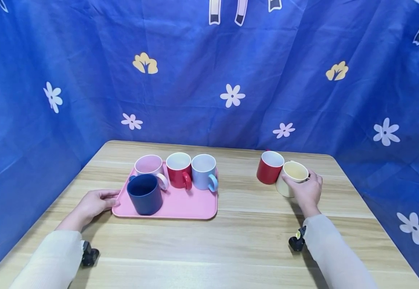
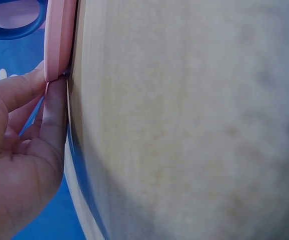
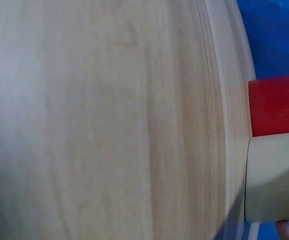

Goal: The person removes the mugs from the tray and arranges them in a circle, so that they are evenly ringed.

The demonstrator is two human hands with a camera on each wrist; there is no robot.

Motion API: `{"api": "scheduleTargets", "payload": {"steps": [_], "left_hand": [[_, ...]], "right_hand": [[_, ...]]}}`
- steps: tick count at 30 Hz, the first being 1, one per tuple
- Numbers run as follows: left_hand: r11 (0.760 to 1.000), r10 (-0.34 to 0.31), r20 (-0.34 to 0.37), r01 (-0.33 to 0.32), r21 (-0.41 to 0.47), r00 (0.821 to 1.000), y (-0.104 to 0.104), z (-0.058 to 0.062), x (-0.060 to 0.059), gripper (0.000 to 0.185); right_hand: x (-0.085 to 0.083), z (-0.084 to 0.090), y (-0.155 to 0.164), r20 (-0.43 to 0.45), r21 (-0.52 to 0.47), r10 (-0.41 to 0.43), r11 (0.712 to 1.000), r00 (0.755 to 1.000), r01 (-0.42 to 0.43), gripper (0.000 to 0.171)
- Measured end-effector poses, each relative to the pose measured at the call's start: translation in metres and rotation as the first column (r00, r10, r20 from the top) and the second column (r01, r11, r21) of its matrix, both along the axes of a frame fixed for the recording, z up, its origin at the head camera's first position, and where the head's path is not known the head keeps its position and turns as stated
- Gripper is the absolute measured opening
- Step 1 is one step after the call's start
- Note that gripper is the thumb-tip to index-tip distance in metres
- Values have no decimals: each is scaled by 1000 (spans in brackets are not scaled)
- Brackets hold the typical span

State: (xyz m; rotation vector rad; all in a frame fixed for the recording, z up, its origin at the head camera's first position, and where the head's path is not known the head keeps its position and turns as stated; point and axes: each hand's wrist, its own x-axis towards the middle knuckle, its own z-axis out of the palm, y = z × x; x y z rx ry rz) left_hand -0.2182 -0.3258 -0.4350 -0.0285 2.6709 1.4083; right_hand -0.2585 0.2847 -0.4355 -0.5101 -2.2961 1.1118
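Note:
A pink tray (image 1: 191, 204) lies on the wooden table (image 1: 231, 241) and carries several mugs: dark blue (image 1: 144, 194), pink (image 1: 148, 166), red (image 1: 178, 169) and light blue (image 1: 203, 171). My left hand (image 1: 95, 202) rests at the tray's left edge, fingers touching the rim (image 2: 59, 40). To the right, my right hand (image 1: 305, 190) grips a cream mug (image 1: 292, 176), which stands on the table beside a second red mug (image 1: 270, 166). The right wrist view shows the cream mug (image 3: 274, 177) and the red mug (image 3: 277, 105) from the side.
A blue flowered cloth (image 1: 209, 80) hangs behind and beside the table. The table's right edge lies close to the cream mug. Bare wood stretches between the tray and the two mugs and along the front.

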Motion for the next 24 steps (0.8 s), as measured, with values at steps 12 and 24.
{"api": "scheduleTargets", "payload": {"steps": [12,24], "left_hand": [[1000,-6,-15,6,-29,1000,-2,0,0,51],[999,4,-8,-5,-43,1000,0,1,1,51]], "right_hand": [[0,0,-1,-4,-18,38,999,999,-38,92],[4,21,7,-16,-26,99,995,995,-100,99]]}}
